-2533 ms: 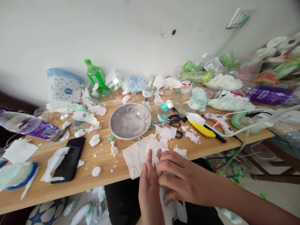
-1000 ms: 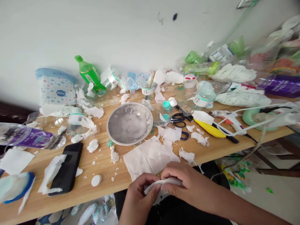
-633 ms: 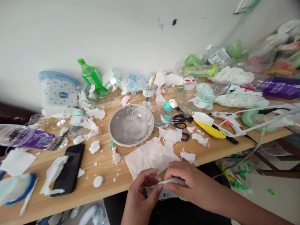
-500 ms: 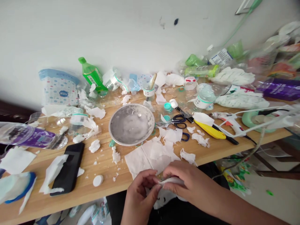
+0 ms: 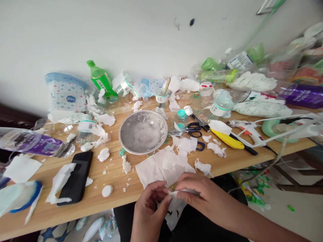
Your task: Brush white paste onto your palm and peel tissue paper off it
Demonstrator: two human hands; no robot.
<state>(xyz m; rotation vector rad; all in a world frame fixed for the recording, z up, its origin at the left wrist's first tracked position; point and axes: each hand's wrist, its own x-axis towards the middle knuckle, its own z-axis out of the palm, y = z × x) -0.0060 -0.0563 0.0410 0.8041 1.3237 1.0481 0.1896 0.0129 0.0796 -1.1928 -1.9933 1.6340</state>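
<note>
left hand [image 5: 148, 210] and right hand [image 5: 199, 196] fingers pinch tissue [image 5: 175, 208] taut between them, likely mid-tear | at 6 o'clock, below worktop [image 5: 101, 201] edge | bowl [image 5: 143, 131] at 12

- The bowl [image 5: 143, 131] sits mid-counter [image 5: 111, 198], with the wall behind it.
- A flat tissue sheet [image 5: 156, 168] lies on the counter just in front of the bowl, at the near edge.
- The scissors [image 5: 190, 129] lie right of the bowl; the utility knife [image 5: 225, 138] lies further right.
- The phone [image 5: 75, 176] lies left of the bowl, near the front edge.
- A bottle on its side [image 5: 35, 144] lies at the counter's far left.
- The left hand [image 5: 148, 211] and right hand [image 5: 202, 198] meet below the counter's edge, both pinching a tissue piece [image 5: 175, 206].
</note>
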